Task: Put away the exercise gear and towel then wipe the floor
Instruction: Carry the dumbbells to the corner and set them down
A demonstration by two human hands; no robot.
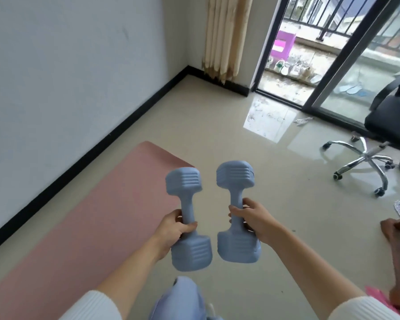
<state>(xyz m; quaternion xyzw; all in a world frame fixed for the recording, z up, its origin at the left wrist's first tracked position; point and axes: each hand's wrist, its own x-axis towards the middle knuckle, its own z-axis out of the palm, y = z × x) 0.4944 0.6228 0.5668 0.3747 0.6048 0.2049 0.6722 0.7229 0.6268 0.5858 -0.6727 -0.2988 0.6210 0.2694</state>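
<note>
Your left grip is curled round the handle of the left dumbbell and your right grip round the right dumbbell. Both blue weights are held near upright, side by side but apart, with one head above each fist and one below. Beneath them is the glossy beige floor, with the pink exercise mat lying flat by the white wall. A curtain, a sliding glass door and a black office chair stand beyond.
</note>
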